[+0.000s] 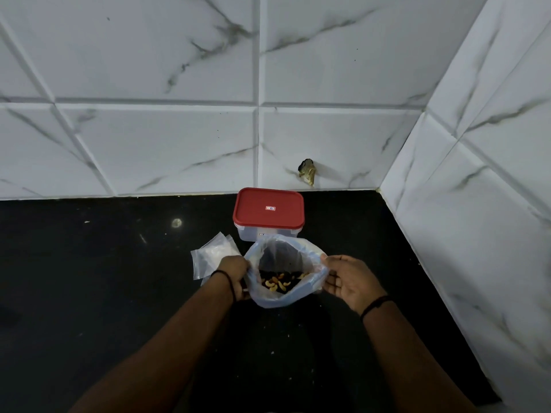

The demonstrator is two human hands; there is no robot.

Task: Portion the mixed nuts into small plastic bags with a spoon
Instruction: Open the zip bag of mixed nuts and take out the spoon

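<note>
A large clear plastic bag (268, 296) stands open on the black counter, with mixed nuts (278, 283) at its bottom: pale cashews among dark pieces. My left hand (235, 274) grips the bag's left rim. My right hand (348, 283) pinches the right rim, and together they hold the mouth wide. A few small empty plastic bags (211, 257) lie flat just left of the big bag. No spoon is in view.
A clear box with a red lid (268, 210), shut, stands right behind the bag near the back wall. White marble-look tiled walls close the counter (104, 278) at the back and right. A dark chip (307, 171) marks the back wall.
</note>
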